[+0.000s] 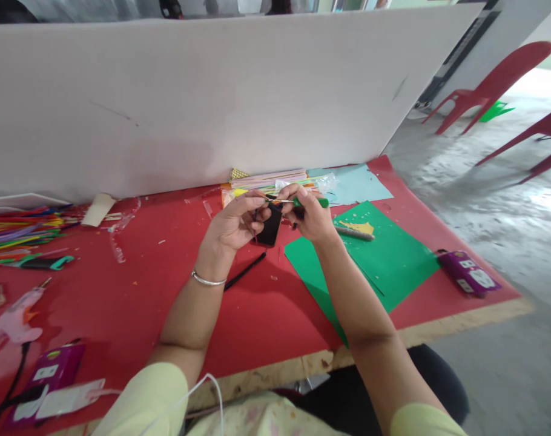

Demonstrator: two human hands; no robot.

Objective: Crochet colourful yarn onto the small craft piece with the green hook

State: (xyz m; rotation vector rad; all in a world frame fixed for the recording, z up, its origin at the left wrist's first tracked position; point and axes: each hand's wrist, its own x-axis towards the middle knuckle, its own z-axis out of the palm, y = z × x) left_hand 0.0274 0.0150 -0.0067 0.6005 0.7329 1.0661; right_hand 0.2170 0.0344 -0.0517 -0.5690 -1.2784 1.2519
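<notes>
Between the thumb and fingers of my right hand (314,219) is a green-handled screwdriver (323,203), its thin metal shaft pointing left. My left hand (237,223) faces it with the fingertips pinched at the end of the shaft. Whatever small, thin piece they hold there is too small to name. Both hands are raised above the table, close together. Below and between them lies a black flat rectangular object (270,229), like a phone, partly hidden by the fingers. A black fuzzy stick (245,270) rests near my left wrist.
On the red table (166,321) lie a green sheet (393,254) with a grey rod (357,234), a light-blue sheet (366,184), and bundled coloured pipe cleaners (21,230). A pink glue gun (19,315) and purple boxes (468,272) flank me. A white panel (189,97) stands behind.
</notes>
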